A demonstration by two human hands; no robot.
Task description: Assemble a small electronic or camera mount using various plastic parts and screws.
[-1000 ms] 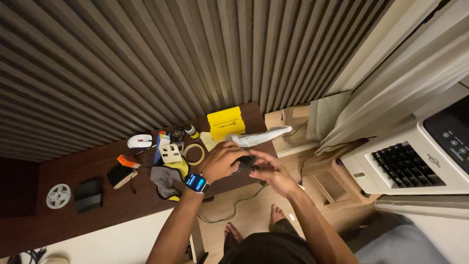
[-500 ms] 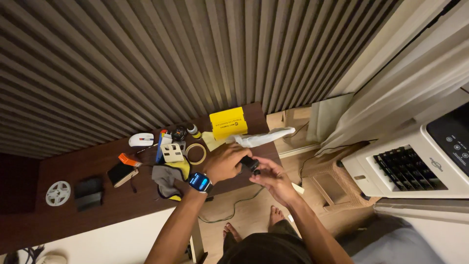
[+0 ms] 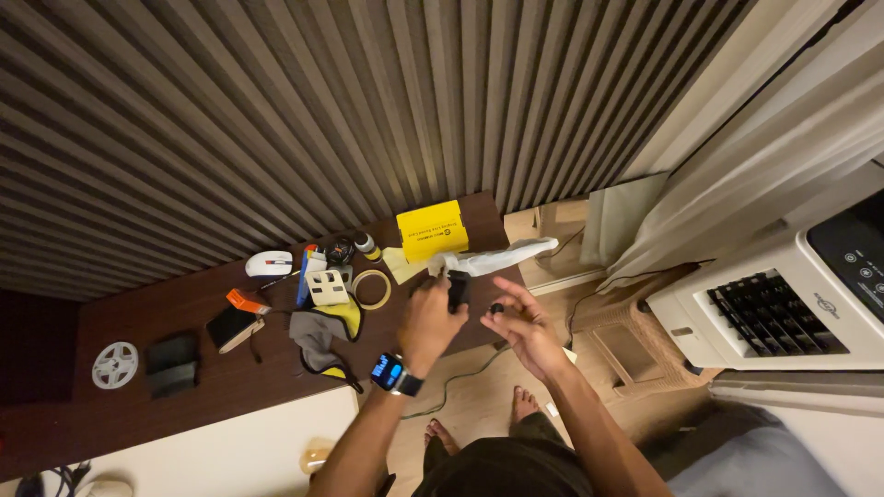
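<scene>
- Left hand (image 3: 431,322), frame centre: fingers closed around small black device (image 3: 457,289), held upright.
- Right hand (image 3: 520,324), just right of it: fingers half-open, pinching tiny black cap (image 3: 496,307).
- Below both: dark table edge (image 3: 276,387).

Head camera looks steeply down, desk (image 3: 184,387) below.

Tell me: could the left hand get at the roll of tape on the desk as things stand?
Probably yes, but not freely: the left hand is closed around a small black device. The tape roll lies flat just beside it, with nothing between them or on top.
</scene>
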